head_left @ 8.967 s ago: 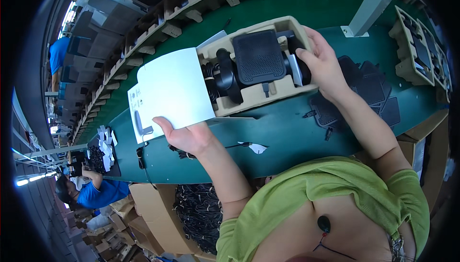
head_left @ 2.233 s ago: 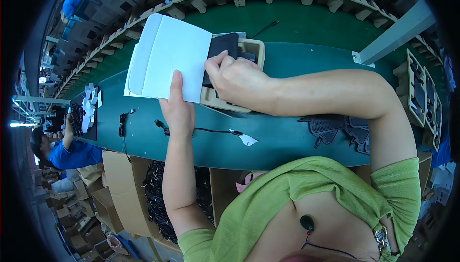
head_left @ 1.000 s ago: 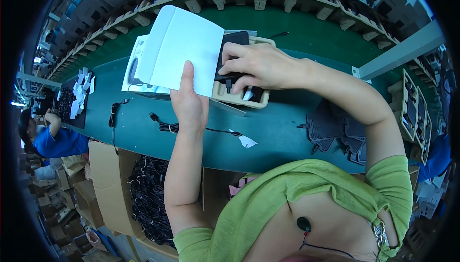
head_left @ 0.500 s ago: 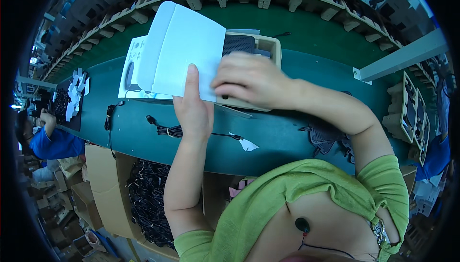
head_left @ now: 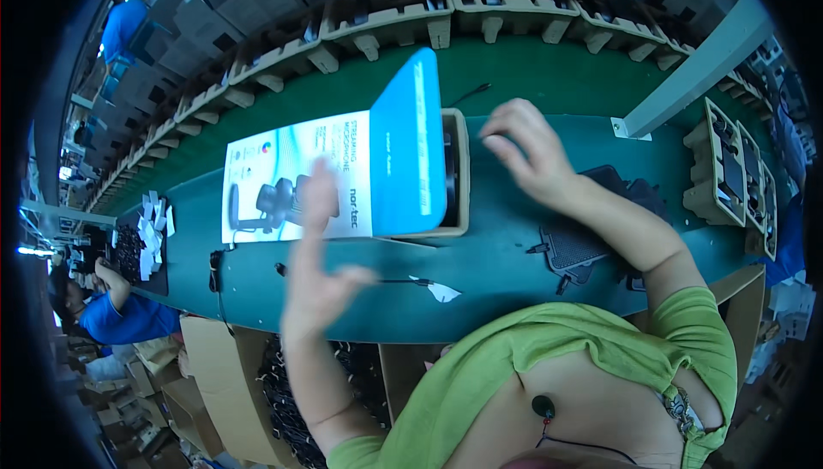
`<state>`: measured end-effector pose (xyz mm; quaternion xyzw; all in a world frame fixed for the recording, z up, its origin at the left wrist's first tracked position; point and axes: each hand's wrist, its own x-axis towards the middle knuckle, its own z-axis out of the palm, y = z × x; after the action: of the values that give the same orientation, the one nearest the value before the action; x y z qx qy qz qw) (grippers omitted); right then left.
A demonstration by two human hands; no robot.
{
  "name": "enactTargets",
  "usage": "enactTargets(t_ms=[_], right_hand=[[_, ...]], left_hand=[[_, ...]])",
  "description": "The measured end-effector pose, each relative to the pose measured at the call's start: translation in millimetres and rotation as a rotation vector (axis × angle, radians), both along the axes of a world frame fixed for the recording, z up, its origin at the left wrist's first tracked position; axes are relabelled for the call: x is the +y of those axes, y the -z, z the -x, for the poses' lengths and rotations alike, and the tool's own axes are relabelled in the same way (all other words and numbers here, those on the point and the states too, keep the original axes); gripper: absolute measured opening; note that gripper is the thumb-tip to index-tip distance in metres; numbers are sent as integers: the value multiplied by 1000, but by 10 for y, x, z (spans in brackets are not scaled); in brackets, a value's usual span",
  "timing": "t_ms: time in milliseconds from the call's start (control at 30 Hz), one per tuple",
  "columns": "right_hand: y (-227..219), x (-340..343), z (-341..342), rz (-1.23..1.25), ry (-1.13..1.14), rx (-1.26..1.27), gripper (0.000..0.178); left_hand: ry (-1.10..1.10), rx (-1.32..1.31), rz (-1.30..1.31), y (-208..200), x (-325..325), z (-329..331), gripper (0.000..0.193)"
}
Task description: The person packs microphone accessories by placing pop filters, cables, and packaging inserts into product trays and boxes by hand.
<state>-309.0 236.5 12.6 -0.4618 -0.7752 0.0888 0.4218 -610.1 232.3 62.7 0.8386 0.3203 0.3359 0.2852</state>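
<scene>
A white printed carton [head_left: 287, 156] lies on the green table with its picture side up. Its blue end flap [head_left: 408, 152] stands raised at the right end. From that open end a beige moulded tray [head_left: 464, 177] sticks out a little, with a dark part inside it. My left hand [head_left: 319, 276], smeared by motion, is over the carton's near side with thumb and fingers apart; whether it touches the carton I cannot tell. To the right of the tray, my right hand [head_left: 533, 156] hovers with bent fingers, thumb apart, holding nothing.
Black mesh-faced parts [head_left: 579, 246] lie near my right forearm. A tied cable [head_left: 214, 272] and a white tag [head_left: 441, 291] are on the table. Filled trays [head_left: 386, 27] line the back. A metal post [head_left: 694, 66] rises at right; a co-worker [head_left: 129, 310] sits left.
The flap, earlier folded back leftward with its white side up, now stands with its blue side showing. Less of the tray is exposed. Both hands have come away from the flap and tray.
</scene>
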Motion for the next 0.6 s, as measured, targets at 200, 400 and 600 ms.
enactTargets(t_ms=[200, 400, 600], right_hand=[[103, -80, -110, 355, -370, -376, 29], [450, 325, 273, 247, -406, -311, 48], [516, 500, 286, 105, -435, -271, 45]], left_hand=[[-894, 227, 443, 130, 1074, 1578, 65], [-847, 233, 520, 280, 1287, 1440, 70], [-798, 275, 580, 187, 1342, 1385, 63]])
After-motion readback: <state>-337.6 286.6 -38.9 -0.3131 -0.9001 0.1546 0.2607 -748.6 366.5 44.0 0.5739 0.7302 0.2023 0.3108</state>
